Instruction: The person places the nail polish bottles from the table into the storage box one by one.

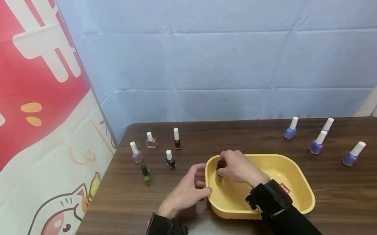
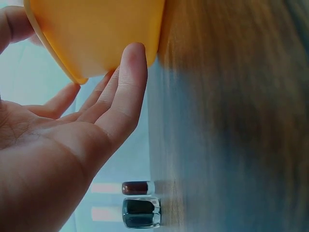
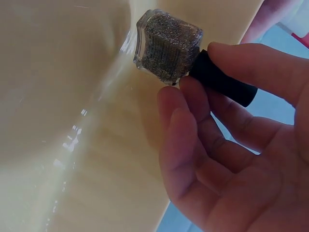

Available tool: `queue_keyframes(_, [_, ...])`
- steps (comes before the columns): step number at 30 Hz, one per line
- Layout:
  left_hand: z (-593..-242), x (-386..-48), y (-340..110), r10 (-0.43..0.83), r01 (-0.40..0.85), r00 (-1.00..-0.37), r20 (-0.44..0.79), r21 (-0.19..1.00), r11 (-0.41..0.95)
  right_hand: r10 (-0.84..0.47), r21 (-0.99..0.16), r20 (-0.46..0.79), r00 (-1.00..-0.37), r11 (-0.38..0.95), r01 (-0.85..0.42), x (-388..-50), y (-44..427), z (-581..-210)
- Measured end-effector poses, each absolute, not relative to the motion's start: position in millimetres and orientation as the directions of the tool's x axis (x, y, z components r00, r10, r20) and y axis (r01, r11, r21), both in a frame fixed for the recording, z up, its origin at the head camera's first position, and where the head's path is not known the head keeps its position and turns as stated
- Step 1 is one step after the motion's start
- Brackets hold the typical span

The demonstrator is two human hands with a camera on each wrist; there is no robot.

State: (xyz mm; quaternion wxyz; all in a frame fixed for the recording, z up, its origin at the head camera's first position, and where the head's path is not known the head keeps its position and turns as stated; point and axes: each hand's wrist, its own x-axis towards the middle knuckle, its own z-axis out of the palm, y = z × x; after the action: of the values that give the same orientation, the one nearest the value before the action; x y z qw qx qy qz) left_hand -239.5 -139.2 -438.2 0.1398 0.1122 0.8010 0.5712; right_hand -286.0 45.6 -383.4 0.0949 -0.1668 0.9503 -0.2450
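Note:
My right hand (image 1: 239,168) reaches inside the yellow basket (image 1: 301,194) near its left end. Its thumb and fingers pinch the black cap of a glittery grey nail polish bottle (image 3: 169,46), tilted close to the basket's wall in the right wrist view. Outside, my left hand (image 1: 186,190) rests its fairly straight fingers against the basket's left end; in the left wrist view the fingertips (image 2: 133,55) meet the yellow outer wall. Left of that hand stand a green nail polish bottle (image 1: 146,175) with a dark cap and a black one (image 1: 170,160) with a white cap.
Farther back left are a mauve bottle (image 1: 136,154), a pale bottle (image 1: 151,141) and a slim dark bottle (image 1: 177,139). To the basket's right stand a blue bottle (image 1: 290,130) and several purple ones, including one at the far right (image 1: 352,155). A cloth backdrop (image 1: 222,53) hangs behind the table.

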Motion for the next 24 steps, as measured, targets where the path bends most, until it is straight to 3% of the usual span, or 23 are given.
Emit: queue_keyframes(24, [-439.1,-241.6,-140.5,0.342,0.009,-0.934,-0.103,0.95,0.312,-0.358,-0.491,-0.124,-0.925,0.833,-0.257,-288.3,37.0,-391.9])
